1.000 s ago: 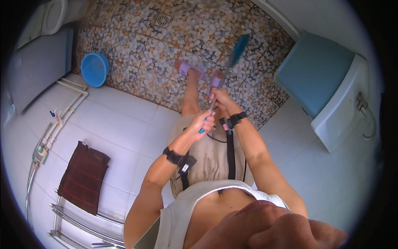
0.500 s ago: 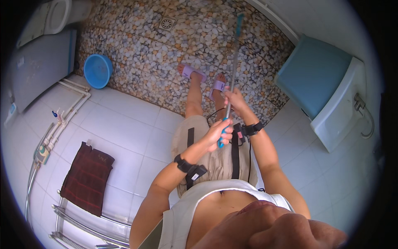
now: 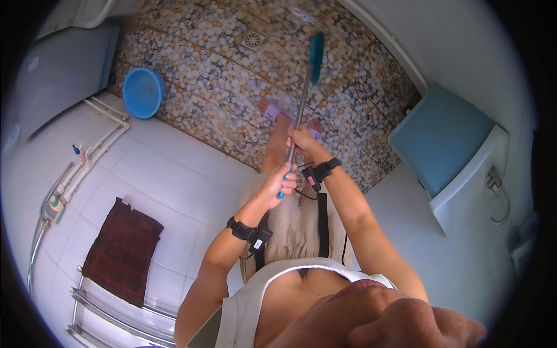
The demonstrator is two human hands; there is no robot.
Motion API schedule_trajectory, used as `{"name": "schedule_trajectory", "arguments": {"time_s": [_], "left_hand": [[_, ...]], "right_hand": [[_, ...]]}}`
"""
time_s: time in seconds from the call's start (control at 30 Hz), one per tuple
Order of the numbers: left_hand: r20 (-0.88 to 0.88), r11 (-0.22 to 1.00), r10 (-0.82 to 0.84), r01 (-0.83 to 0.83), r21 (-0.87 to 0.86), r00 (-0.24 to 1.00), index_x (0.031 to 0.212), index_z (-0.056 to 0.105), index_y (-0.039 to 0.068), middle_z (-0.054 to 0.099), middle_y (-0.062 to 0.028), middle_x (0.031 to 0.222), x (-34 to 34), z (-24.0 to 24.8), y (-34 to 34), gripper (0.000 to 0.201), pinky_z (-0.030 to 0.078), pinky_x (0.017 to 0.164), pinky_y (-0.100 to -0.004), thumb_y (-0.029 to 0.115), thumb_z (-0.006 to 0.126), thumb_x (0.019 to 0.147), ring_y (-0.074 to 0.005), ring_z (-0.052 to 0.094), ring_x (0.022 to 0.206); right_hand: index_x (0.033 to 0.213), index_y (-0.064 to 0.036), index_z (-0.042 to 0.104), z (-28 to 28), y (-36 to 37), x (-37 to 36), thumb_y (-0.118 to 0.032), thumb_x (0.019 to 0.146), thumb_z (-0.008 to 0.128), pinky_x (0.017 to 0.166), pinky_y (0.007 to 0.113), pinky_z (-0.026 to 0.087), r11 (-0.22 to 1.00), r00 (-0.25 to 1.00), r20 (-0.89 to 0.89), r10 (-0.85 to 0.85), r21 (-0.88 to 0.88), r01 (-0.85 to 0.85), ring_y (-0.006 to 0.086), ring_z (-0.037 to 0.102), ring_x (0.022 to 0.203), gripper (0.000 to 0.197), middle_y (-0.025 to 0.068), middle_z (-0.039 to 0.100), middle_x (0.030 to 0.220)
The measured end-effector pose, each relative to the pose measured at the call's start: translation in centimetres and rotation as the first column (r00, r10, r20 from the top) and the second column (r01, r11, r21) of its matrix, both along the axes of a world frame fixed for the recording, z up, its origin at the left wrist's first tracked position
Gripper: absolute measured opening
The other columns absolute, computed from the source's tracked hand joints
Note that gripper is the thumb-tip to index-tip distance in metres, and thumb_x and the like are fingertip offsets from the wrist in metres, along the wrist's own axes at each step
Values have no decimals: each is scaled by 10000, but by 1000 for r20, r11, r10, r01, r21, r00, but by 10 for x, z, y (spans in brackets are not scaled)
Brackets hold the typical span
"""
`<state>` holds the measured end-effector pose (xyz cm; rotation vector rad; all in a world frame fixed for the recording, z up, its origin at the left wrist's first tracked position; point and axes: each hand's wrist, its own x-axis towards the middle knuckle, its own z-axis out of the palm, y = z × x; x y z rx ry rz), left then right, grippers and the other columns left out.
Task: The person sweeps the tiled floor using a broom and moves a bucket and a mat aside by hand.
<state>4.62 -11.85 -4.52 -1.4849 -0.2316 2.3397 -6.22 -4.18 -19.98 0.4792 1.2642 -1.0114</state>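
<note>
A long-handled floor brush (image 3: 316, 58) with teal bristles and a metal pole reaches away from me over the pebble-patterned floor (image 3: 214, 75). My left hand (image 3: 278, 184) is wrapped round the blue grip at the near end of its handle. Farther up, my right hand (image 3: 301, 142) closes on the metal pole. The brush head is beyond my feet, right of the round floor drain (image 3: 253, 40); whether the bristles press on the floor I cannot tell.
A blue basin (image 3: 143, 93) stands by the tiled wall at left, near white pipes (image 3: 104, 145). A dark red towel (image 3: 123, 252) hangs on a metal rack (image 3: 110, 313). At right a blue-green cabinet (image 3: 444, 139) adjoins a white washbasin (image 3: 464, 200). My feet wear lilac slippers (image 3: 272, 112).
Both hands have shifted left with the brush. Its head has come left and nearer, and its bristles now show broader. The whole view has shifted slightly too.
</note>
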Motion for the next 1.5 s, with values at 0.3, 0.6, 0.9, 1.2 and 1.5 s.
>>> {"name": "schedule_trajectory", "arguments": {"time_s": [0.3,0.6,0.9,1.2,1.5], "left_hand": [[-208,990,-108,123,64,972,1049,446,104,407,49,759,-34,51,-37,233,358,556,-232,309,442,938,-49,375,615],[-61,765,601,-551,334,797,942,464,45,388,65,647,-157,-59,-43,216,281,368,-130,257,496,915,5,377,483],[-4,842,534,-531,95,845,912,442,151,358,74,667,-184,30,-2,218,230,416,-151,366,477,915,0,313,500],[-138,669,741,-706,233,657,918,461,118,377,79,652,-259,-22,-42,227,240,391,-135,341,506,905,4,326,478],[-87,621,784,-774,125,615,926,463,94,390,65,641,-212,-30,-16,244,312,421,-157,335,499,909,-9,361,503]], "right_hand": [[978,-23,452,81,-42,-46,-87,795,517,409,251,417,999,978,-203,42,-12,-45,104,492,467,204,19,496,612],[626,-3,545,-22,-84,-202,-77,744,507,369,301,389,903,861,-274,429,157,-400,171,531,442,145,84,541,519],[1030,16,415,18,-69,-190,-66,770,511,374,304,423,848,843,-216,492,-99,-520,184,545,450,289,60,504,597],[892,13,514,30,-160,-304,-114,769,531,383,288,413,663,593,-351,724,119,-739,165,522,441,177,69,523,548],[659,-51,543,-6,-145,-242,-139,766,528,348,277,358,512,502,-224,836,-14,-859,152,516,437,139,55,547,549]]}}
